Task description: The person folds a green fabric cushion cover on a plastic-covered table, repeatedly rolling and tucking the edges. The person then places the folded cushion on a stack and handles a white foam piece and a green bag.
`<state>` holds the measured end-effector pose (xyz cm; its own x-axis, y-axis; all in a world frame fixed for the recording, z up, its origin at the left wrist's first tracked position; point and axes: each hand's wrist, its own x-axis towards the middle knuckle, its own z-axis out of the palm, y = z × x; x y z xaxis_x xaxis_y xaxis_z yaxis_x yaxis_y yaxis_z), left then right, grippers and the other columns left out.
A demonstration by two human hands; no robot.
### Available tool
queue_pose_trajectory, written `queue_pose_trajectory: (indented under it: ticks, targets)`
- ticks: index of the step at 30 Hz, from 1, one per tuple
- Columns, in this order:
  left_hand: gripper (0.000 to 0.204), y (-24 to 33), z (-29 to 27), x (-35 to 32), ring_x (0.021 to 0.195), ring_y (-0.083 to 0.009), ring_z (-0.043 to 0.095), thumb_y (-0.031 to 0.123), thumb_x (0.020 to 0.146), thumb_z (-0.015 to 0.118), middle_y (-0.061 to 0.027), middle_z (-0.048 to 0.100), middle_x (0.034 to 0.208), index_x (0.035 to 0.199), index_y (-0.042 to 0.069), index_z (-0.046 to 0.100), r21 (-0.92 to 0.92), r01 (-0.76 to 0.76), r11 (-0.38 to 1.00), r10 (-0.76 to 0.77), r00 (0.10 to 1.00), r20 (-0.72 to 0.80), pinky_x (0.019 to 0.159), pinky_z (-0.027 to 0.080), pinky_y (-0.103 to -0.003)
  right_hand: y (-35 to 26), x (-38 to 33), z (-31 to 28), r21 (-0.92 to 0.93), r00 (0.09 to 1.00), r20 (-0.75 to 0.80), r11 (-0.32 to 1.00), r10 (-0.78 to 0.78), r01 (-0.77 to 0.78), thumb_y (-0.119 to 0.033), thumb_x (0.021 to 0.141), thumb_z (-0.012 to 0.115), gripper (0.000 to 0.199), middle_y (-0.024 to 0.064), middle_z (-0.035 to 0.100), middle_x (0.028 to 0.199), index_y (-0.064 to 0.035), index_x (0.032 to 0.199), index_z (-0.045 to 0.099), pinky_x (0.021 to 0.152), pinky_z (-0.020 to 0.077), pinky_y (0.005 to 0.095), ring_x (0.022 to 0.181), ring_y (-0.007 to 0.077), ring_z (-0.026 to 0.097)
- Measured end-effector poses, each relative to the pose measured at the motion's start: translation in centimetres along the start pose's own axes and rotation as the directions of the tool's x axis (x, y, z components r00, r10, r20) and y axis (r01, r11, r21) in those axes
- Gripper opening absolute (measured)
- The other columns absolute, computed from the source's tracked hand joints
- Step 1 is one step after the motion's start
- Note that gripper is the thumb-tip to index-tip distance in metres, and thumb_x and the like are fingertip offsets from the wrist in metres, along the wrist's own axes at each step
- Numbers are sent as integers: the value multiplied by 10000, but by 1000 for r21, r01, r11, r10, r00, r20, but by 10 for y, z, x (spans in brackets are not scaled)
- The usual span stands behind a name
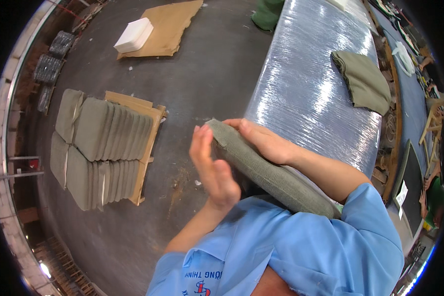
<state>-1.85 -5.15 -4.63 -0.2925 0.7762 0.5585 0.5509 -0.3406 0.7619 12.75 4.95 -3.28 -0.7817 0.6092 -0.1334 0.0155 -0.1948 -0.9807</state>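
Cushion held on edge against the shirt, left hand free

Right hand (265,142) holds the cushion (274,180) near its far end, palm along the right side; some fingertips hidden. Left hand (214,172) is spread, palm toward the cushion's left side, fingers near the far corner; can't tell if they touch. Cushion stands narrow edge up, near end at the blue shirt (306,241), probably so the chest braces it and the left hand stays loose. Underside hidden, can't tell what bears it.

Right: table (306,84) under clear wrap, likely to keep fabric clean. Folded cover (362,81), olive, lies at its right side, probably for easy reach.

Left: stack (96,130) of similar cushions, on edge in two rows, packed tight, likely so they prop each other up. Cardboard and a wooden pallet (150,153) beneath, probably keeping them off the floor (197,74). Far left: white block (134,35) on a cardboard sheet (175,22).
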Motion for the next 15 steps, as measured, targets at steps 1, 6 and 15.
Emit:
queue_pose_trajectory:
  ticks: [1, 6, 15]
  targets:
    - [637, 3, 10, 3, 1481, -389, 336, 389, 1131, 248, -255, 378, 1554, 1535, -94, 341, 48, -33, 998, 31, 999, 38, 1238, 250, -500, 0, 4, -2, -28, 1000, 20, 1000, 11, -10, -554, 1131, 249, 719, 219, 549, 1454, 14, 1510, 476, 1149, 404, 430, 1367, 310, 513]
    - [729, 0, 35, 16, 1565, -460, 192, 431, 1113, 200, -314, 231, 1668, 1599, -111, 242, 56, -92, 994, 85, 989, 118, 1263, 179, -557, 6, 10, -6, -112, 998, 15, 992, 62, -59, -584, 1115, 226, 750, 244, 489, 1530, -15, 1551, 444, 1194, 345, 468, 1425, 365, 455]
    - [647, 27, 48, 45, 1560, -457, 222, 328, 1099, 251, -289, 334, 1635, 1556, -117, 361, 158, -84, 984, 51, 978, 201, 1273, 140, -577, 43, 30, -20, -200, 997, 21, 977, -69, 71, -586, 1106, 247, 736, 226, 442, 1578, -70, 1622, 342, 1219, 305, 469, 1463, 367, 403]
